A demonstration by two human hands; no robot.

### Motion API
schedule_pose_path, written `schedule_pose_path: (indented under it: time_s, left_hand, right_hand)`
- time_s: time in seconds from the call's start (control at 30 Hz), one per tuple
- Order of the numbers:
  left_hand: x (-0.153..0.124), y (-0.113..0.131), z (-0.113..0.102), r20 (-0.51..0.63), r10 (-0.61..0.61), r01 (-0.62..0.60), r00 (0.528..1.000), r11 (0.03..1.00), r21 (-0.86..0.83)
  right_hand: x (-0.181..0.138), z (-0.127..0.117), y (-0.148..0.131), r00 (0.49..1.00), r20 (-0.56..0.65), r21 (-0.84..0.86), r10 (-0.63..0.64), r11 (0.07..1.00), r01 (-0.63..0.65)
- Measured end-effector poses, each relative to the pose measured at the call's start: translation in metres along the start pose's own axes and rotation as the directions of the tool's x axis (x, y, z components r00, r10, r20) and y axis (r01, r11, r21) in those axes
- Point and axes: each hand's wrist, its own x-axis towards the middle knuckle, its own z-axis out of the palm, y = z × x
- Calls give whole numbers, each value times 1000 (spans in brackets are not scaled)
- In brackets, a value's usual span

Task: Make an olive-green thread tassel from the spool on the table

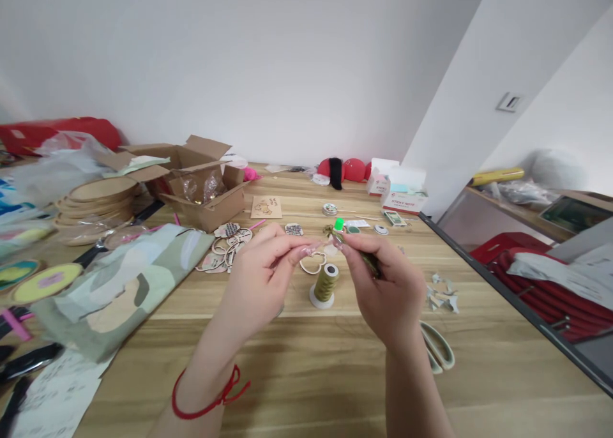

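Above the table, my left hand [265,269] is closed in a pinch, thumb against forefinger. Whatever lies between those fingertips is too fine to make out. My right hand [383,278] is wrapped round a dark olive-green bundle [370,264] that looks like thread, its far end showing past the fingertips. The two hands' fingertips face each other, a small gap apart. Below them an olive-green thread spool [326,283] stands upright on its white base. A pale heart-shaped ring [312,264] lies behind the spool. Scissors [438,347], partly hidden by my right forearm, lie on the table.
On the left are a patterned cloth bag [129,285], stacked embroidery hoops [98,202] and an open cardboard box [205,198]. Wooden tags [230,243] lie beyond my left hand. Sticky-note boxes [405,198] stand at the back right. Scraps [443,294] lie near the table's right edge.
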Motion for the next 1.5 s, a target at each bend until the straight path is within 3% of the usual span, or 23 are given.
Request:
schedule_pose_path:
  time_s: [0.13, 0.23, 0.33, 0.43, 0.57, 0.73, 0.9, 1.03, 1.17, 1.5]
  left_hand:
    - [-1, 4, -8, -29, 203, -200, 979, 976, 84]
    - [-3, 9, -10, 28, 267, -265, 963, 963, -55]
    - [-5, 14, -8, 114, 279, -235, 954, 925, -299]
    - [-7, 17, -5, 128, 243, -174, 962, 899, -403]
    - [-8, 20, -4, 123, 245, -179, 962, 901, -396]
    - [-9, 23, -6, 204, 256, -184, 945, 931, -314]
    - [-9, 24, -14, 188, 252, -181, 949, 927, -327]
    - [-11, 22, -24, 117, 159, -86, 980, 879, -470]
    - [-9, 17, -25, 96, 56, 24, 994, 734, -679]
    - [6, -5, -12, 96, -143, 152, 985, 459, -875]
  right_hand:
    - [1, 0, -3, 999, 13, 4, 48, 999, -48]
    - [1, 0, -4, 999, 8, 18, 46, 999, -46]
    - [1, 2, -2, 1000, -11, 32, 26, 999, -26]
    - [0, 4, 0, 999, -31, 22, 11, 1000, -10]
    - [-2, 6, 0, 999, -51, 8, -2, 1000, 3]
    - [-1, 6, 1, 998, -30, -26, -51, 998, 50]
    - [0, -2, 0, 981, 144, -34, -128, 990, 134]
    - [-1, -8, -7, 932, 348, 66, -104, 994, 87]
    - [-1, -10, -14, 857, 508, 226, -88, 974, -34]
    - [-2, -12, -13, 839, 543, 414, -40, 882, -226]
